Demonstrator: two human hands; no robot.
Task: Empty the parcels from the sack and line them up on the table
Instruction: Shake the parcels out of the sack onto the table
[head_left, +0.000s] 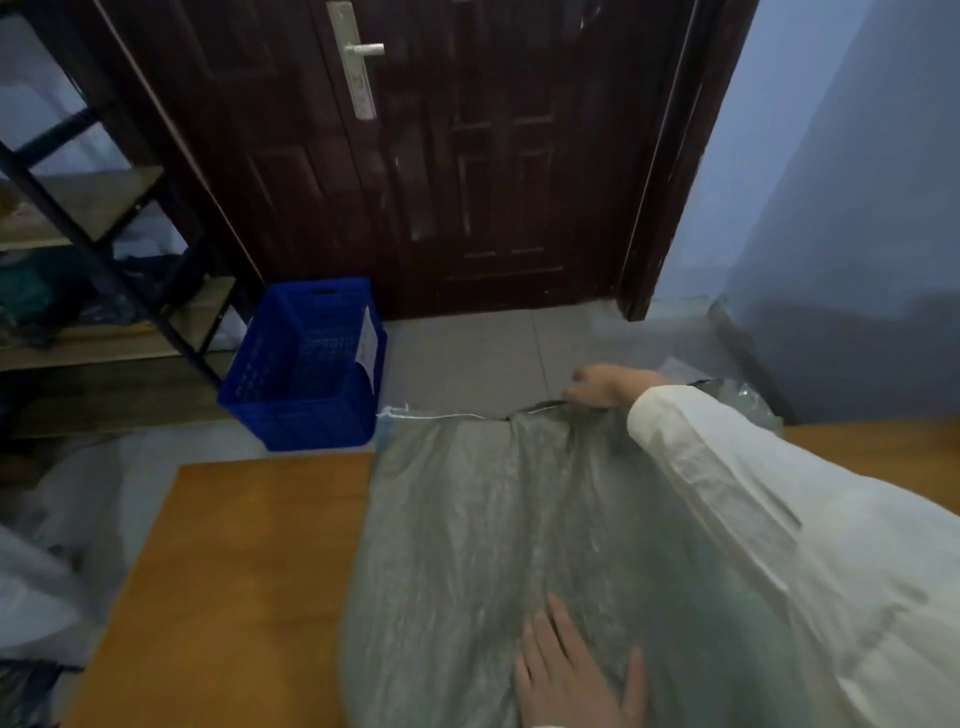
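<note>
One large sack (493, 519) of grey-green woven plastic lies across the smooth, orange-brown wooden tabletop (234, 571), its crinkled, faintly shiny cloth bulging in soft lumps and its far end hanging past the tabletop's far edge, where a white stitched hem runs along the mouth. No parcel shows outside it; whatever fills it is hidden by the weave. At that far end the right hand (605, 387), reaching out of a long pale sleeve (753, 519), grips the gathered rim of the sack with its fingers curled over the bunched cloth. Near the bottom of the view the left hand (571, 675) rests flat on the sack's near bulge, fingers straight and slightly spread, thumb held out to the side. Beyond the tabletop a blue perforated plastic crate (306, 364) stands on grey floor tiles before a dark panelled wooden door (467, 156).
</note>
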